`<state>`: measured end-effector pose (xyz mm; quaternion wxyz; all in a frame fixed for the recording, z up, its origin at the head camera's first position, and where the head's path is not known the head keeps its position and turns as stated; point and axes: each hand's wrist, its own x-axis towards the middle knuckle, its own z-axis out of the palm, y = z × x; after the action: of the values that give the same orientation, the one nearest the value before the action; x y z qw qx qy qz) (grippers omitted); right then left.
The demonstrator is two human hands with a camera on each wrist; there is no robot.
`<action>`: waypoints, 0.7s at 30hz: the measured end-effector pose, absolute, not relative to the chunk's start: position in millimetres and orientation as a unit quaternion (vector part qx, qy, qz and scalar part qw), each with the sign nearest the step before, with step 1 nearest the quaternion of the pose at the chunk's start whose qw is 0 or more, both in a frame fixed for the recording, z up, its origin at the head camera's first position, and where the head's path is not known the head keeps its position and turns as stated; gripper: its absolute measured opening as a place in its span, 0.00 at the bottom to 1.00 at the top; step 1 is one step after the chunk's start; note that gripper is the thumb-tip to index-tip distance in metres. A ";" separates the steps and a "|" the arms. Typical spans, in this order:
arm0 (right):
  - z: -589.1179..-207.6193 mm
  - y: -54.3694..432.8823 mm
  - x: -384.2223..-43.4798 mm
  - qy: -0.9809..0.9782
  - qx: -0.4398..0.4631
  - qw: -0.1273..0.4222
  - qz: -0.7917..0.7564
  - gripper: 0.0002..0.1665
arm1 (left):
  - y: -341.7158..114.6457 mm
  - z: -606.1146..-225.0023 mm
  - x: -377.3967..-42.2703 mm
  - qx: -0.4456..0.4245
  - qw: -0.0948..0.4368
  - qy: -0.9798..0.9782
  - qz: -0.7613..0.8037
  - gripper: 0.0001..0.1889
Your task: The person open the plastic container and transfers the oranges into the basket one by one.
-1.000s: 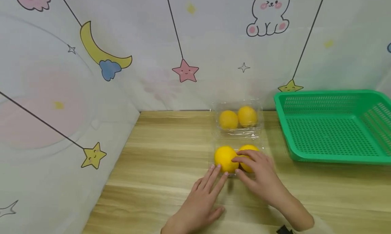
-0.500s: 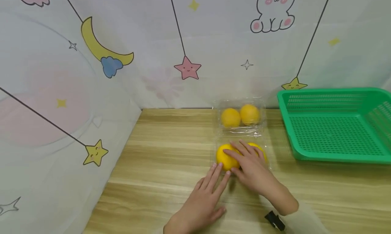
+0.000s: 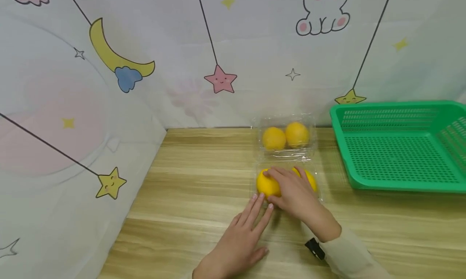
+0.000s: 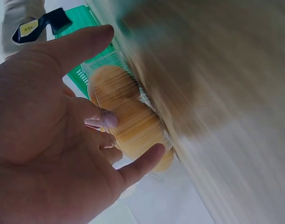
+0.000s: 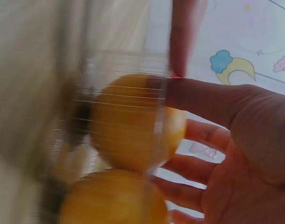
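Observation:
Two yellow-orange oranges sit side by side in the front of a clear plastic container [image 3: 285, 154], the left one [image 3: 267, 184] and the right one [image 3: 312, 181]. My right hand [image 3: 296, 194] curls over the left orange, its thumb at the near side and fingers across the top; the right wrist view shows that orange [image 5: 128, 121] behind the clear wall. My left hand [image 3: 236, 238] lies with straight, spread fingers, fingertips at the container's near edge. Two more oranges [image 3: 274, 138] are in the back section, under clear plastic.
To the right stands a green perforated basket [image 3: 344, 165] with nothing in it. A pale wall sheet [image 3: 182, 68] with cartoon prints rises behind and to the left of the wooden table [image 3: 193, 170]. A black strap [image 3: 314, 248] hangs by the right sleeve.
My right hand has moved left from between the two front oranges and now covers the left one. My left hand has stayed at the container's near edge.

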<state>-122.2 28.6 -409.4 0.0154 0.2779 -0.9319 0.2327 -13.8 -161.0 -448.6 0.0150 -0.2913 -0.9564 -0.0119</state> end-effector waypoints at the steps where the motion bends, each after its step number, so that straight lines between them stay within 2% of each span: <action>1: -408.0 27.6 -123.9 -0.932 0.281 0.013 0.229 0.33 | -161.1 -448.9 -14.0 -0.290 0.012 -0.957 -0.016 0.56; 5: -402.5 23.9 -130.0 -0.932 0.286 -0.007 0.221 0.34 | -161.5 -446.9 -14.7 -0.285 -0.004 -0.958 -0.033 0.54; 10: -402.1 20.6 -133.1 -0.936 0.279 -0.026 0.214 0.37 | -162.7 -445.3 -14.0 -0.289 0.004 -0.956 -0.045 0.53; 21: -408.3 17.7 -130.4 -0.943 0.269 -0.010 0.194 0.40 | -162.3 -442.6 -14.4 -0.283 0.000 -0.957 -0.055 0.51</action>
<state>-130.4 17.7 -408.3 -0.0103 0.2687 -0.9434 0.1942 -14.4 -162.3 -442.6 0.0002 -0.2832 -0.9575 -0.0550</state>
